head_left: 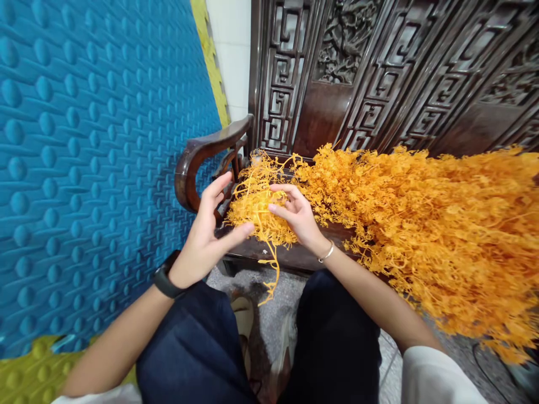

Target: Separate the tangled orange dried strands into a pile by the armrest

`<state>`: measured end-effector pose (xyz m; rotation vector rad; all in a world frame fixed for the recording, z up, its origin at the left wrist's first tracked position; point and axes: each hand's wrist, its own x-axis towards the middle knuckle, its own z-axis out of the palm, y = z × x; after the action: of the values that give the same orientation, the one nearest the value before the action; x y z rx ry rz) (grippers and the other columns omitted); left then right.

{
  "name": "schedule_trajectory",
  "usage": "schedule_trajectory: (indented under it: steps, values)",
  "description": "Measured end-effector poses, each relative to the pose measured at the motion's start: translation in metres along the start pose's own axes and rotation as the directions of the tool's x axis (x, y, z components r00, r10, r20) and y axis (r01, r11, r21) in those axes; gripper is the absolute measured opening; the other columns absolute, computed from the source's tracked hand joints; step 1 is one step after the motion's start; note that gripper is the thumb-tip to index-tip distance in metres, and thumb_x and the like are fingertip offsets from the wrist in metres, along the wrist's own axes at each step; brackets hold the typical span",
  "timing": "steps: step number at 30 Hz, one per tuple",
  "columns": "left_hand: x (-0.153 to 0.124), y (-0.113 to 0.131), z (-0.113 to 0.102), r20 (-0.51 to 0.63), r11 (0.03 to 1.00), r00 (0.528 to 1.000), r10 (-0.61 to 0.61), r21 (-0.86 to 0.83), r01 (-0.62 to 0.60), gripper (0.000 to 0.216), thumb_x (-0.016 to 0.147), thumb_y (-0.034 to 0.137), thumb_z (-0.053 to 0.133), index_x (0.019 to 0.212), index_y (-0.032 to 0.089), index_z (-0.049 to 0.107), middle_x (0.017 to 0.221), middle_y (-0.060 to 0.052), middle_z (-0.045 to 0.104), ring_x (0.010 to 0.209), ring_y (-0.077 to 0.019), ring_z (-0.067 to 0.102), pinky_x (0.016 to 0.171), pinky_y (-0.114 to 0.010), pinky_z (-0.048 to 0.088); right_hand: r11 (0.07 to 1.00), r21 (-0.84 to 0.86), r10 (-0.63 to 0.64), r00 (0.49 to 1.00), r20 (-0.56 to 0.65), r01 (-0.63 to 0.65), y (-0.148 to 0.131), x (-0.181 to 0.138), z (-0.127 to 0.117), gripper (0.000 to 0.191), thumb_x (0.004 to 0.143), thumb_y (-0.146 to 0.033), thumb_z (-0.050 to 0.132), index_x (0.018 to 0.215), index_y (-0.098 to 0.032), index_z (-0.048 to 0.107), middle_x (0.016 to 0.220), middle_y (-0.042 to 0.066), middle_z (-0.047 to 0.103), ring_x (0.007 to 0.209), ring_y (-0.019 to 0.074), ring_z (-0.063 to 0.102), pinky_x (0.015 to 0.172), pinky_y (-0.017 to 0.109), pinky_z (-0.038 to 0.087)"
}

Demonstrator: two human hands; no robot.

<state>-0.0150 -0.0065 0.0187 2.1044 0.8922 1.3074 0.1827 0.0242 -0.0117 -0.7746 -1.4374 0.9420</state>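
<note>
A small heap of orange-yellow, finely branched artificial plant sprigs (pixel 244 210) lies on the bench seat between my hands. One thin stem (pixel 275 269) trails from it over the front edge of the seat. On the heap's left side is my left hand (pixel 206 233), fingers and thumb spread, with nothing in it. My right hand (pixel 301 219) hovers at the heap's right side, index finger and thumb tips apart near the strands. Its other fingers are curled and partly hidden; no firm grip on a strand shows.
A large mass of the same orange sprigs (pixel 442 224) covers the bench to the right. The dark wooden bench has a curved armrest (pixel 185 174) at left and a carved backrest (pixel 324 118) behind. A blue textured mat (pixel 92 168) with yellow edging fills the left side.
</note>
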Motion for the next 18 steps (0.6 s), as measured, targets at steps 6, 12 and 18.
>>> schedule_trajectory:
  steps: [6, 12, 18]
  values:
    - [0.017, -0.033, 0.012, 0.086, 0.886, 0.911, -0.404, -0.21, 0.413, 0.05, 0.072, 0.038, 0.066, 0.115, 0.017, 0.051, 0.116, -0.01, 0.06, 0.103, -0.0226, 0.059, 0.087, -0.036, 0.048, 0.997, -0.048, -0.059, 0.994, 0.09, 0.063, -0.006, -0.004, 0.005, 0.033, 0.069, -0.024, 0.069, 0.099, -0.023, 0.056, 0.11, 0.003, 0.057, 0.112, 0.0168, 0.052, 0.103, 0.037, 0.041]
    - [0.029, -0.044, -0.003, 0.005, 0.743, 0.86, -0.51, -0.501, 0.443, 0.023, 0.07, 0.03, 0.068, 0.082, 0.012, 0.06, 0.071, -0.004, 0.068, 0.055, -0.0123, 0.063, 0.053, -0.022, 0.05, 0.999, -0.029, -0.018, 0.999, 0.042, 0.019, -0.007, -0.005, -0.001, 0.034, 0.069, -0.031, 0.069, 0.099, -0.025, 0.054, 0.11, 0.003, 0.055, 0.099, 0.0161, 0.056, 0.091, 0.035, 0.05]
    - [0.032, -0.036, -0.021, -0.194, 0.74, 0.866, -0.461, -0.622, 0.255, 0.018, 0.074, 0.032, 0.06, 0.074, 0.015, 0.055, 0.063, -0.002, 0.066, 0.05, -0.0142, 0.063, 0.047, -0.025, 0.052, 0.998, 0.008, 0.053, 0.989, 0.139, -0.054, -0.007, -0.007, 0.0, 0.042, 0.065, -0.032, 0.073, 0.101, -0.027, 0.053, 0.114, 0.002, 0.052, 0.09, 0.0149, 0.056, 0.082, 0.034, 0.053]
